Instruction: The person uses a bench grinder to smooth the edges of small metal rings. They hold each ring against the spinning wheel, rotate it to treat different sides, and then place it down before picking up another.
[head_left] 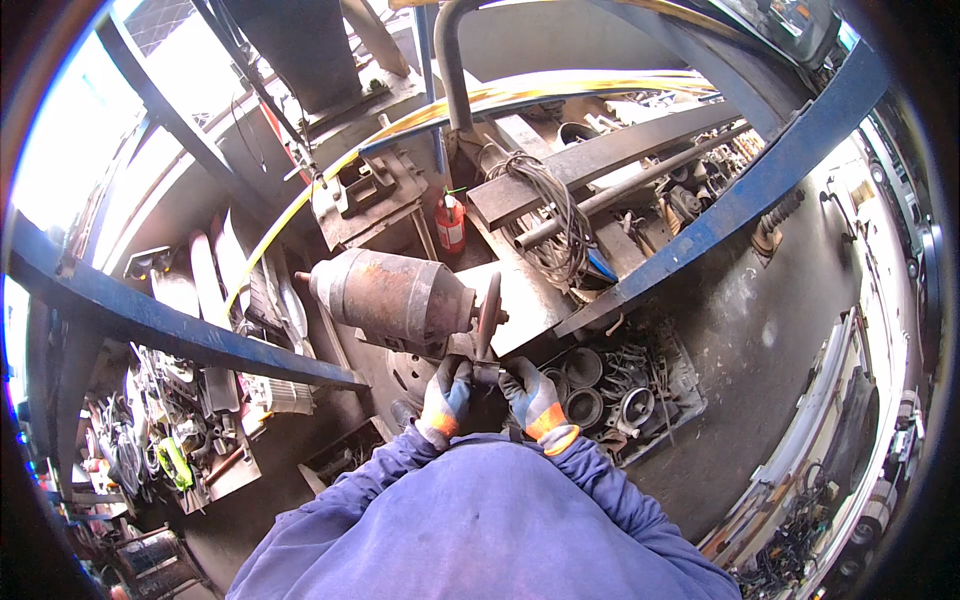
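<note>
Gripping one small dark part (pixel 487 373) between two gloved hands, you have it right at the lower edge of one disc-shaped wheel (pixel 489 315); whether it touches the rim cannot be told from here. Your left hand (pixel 446 396) has its fingers closed on the part's left side, and your right hand (pixel 533 396) pinches its right side, so both share one piece. Each is covered in grey-blue, with orange at the wrist.

The wheel, seen nearly edge-on, sits at the right end of one rusty, drum-shaped housing (pixel 390 293) lying in front of you. Beyond that stands one red extinguisher (pixel 450 215), bearing one pale label (pixel 453 237) with print too small to read. Left of it, one small tabletop (pixel 350 233) carries a metal block (pixel 366 190); right of it, one looped bundle of cable (pixel 560 228) lies across a long flat bar (pixel 610 165) and one round pipe (pixel 620 197).

To your right, a heap of metal scrap (pixel 655 375) includes at least three ring-shaped parts (pixel 583 367); the rest is too tangled to count. One bright green item (pixel 175 463) lies among the clutter at your left.
</note>
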